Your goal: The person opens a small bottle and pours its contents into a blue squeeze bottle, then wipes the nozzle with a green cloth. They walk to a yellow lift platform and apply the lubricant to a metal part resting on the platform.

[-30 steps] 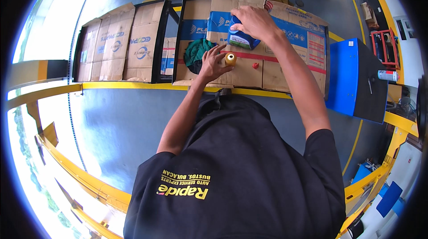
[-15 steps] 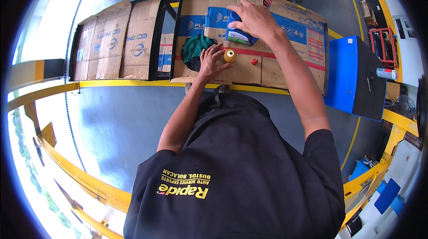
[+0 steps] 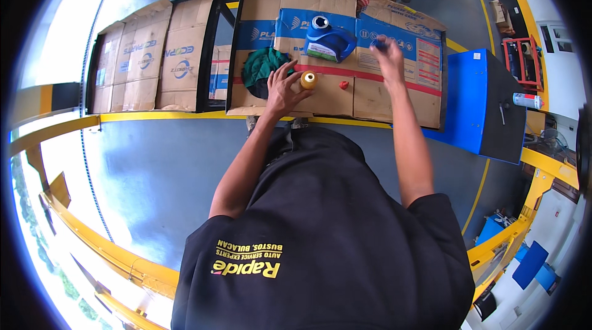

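Hands first: left hand (image 3: 282,88) rests spread and flat on the cardboard sheet (image 3: 394,93), fingers loose, thumb side just touching a small yellow bottle (image 3: 308,80) that stands upright beside it; it grips nothing. Right hand (image 3: 387,52) is stretched farther out, fingers curled around a small dark blue piece, apparently a cap (image 3: 378,44), though whether it is pinched tight cannot be told. Listed by size: flattened cardboard sheet laid over the yellow-framed platform; blue cabinet (image 3: 472,99) at its right end; blue jug (image 3: 328,41), lying on the cardboard with its round open mouth facing upward toward the camera, long axis running left to right. Jug sits between the two hands and beyond them, near the right hand's fingertips, to that hand's left; the left hand is farther off and nearer the body. Green rag (image 3: 260,65), bunched, just left of the left hand. Small red cap (image 3: 343,85), loose, between the hands.
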A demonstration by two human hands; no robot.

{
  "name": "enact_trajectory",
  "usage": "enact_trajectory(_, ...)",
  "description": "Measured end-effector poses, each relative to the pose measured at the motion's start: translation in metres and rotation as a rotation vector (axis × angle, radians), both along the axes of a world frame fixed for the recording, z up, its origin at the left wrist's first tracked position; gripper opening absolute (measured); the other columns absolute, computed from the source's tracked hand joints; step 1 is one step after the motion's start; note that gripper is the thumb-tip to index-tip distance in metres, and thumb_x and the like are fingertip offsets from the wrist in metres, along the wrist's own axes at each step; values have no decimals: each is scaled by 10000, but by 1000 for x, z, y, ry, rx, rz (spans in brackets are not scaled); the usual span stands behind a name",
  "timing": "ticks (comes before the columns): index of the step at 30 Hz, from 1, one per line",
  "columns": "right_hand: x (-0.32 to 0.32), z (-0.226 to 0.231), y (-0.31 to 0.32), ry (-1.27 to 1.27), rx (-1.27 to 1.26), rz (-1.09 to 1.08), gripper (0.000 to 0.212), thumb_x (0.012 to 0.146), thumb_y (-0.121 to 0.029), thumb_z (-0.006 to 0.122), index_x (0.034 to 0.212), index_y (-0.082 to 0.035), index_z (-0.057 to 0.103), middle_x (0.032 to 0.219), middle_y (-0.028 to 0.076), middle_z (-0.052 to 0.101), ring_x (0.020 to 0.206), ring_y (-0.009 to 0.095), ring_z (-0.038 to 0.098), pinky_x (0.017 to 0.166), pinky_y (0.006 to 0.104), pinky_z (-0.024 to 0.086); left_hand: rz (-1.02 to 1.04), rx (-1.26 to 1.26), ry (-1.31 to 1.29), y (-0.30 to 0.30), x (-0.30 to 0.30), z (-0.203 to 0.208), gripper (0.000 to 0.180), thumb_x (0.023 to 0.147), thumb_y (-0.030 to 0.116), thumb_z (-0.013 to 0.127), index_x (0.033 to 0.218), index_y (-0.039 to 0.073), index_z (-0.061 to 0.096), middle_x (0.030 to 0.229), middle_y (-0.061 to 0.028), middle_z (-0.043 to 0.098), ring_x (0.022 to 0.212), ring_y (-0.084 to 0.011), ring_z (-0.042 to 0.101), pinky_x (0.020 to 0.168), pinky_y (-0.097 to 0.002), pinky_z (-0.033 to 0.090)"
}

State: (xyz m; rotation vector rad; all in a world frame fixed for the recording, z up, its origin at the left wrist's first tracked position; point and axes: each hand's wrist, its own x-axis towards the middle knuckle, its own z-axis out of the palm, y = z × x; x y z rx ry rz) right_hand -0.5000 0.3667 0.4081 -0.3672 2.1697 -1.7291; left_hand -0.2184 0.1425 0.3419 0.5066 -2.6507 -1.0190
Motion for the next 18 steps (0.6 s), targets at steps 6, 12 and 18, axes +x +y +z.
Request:
enact_trajectory(6,30,-78,39,-290,-198,76,445,1047,78,721,1475,-37,679,1269,116,773,1056,197,798,885,315,636,-11,-13,13,0,3,4,627,883,486,943,1406,174,791,1690,-73,552,1589,-315,470,1342,-602,273)
enact_trajectory(12,37,-53,29,56,265,147,528,1053,74,703,1567,-33,645,1438,157,749,1136,221,804,964,351,645,-1,-24,16,-1,6,8,614,880,458,947,1387,146,794,1673,-70,570,1535,-321,519,1315,-574,318)
enact_trajectory(18,37,-21,40,-280,-113,168,603,1139,-345,694,1645,-37,577,1620,197,638,1434,267,656,1136,400,571,26,-14,24,3,5,12,589,864,395,958,1369,138,800,1682,-75,574,1538,-329,523,1292,-540,365)
